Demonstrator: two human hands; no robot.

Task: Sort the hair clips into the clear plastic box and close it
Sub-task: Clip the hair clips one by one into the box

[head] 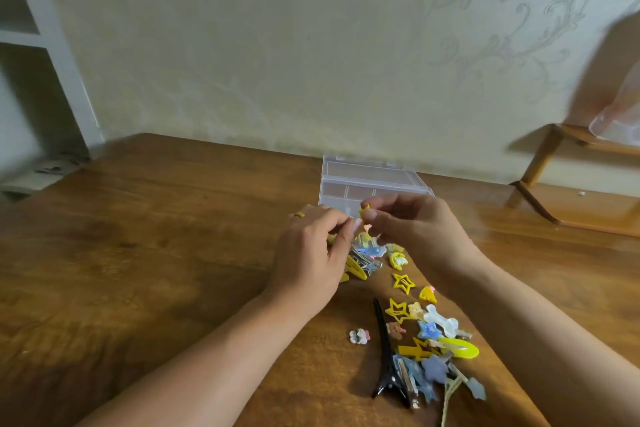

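Fingers (375,215) of the right hand (412,229) curl round a small yellow clip (364,211), pinching it between thumb and forefinger; the left hand (311,246) meets it from the other side, its fingertips bent in toward the same clip, though blur hides whether they grip it or only steady it; a ring sits on one left finger.

Judged by size, the clip is very light, stiff plastic, glossy and likely slippery; a pinch across its flat faces near the middle suits it better than a hold on its thin points, which could snap or flick loose; its exact shape is too small to tell.

Just beyond the fingers lies the clear plastic box (370,184), lid thrown back toward the wall, its dividers showing faintly and its compartments looking bare so far as the hands allow; directly beneath the fingers a heap of clips (363,256) rests on the wooden surface (156,253), yellow, blue and silver among them; nearer the person than the fingers, to their right, lie yellow star outlines (402,282), a pale bone-shaped clip (441,321), a blue star, a long black clip (386,357) and a bright yellow oval snap clip (459,347); most of the sorting seems not yet done.
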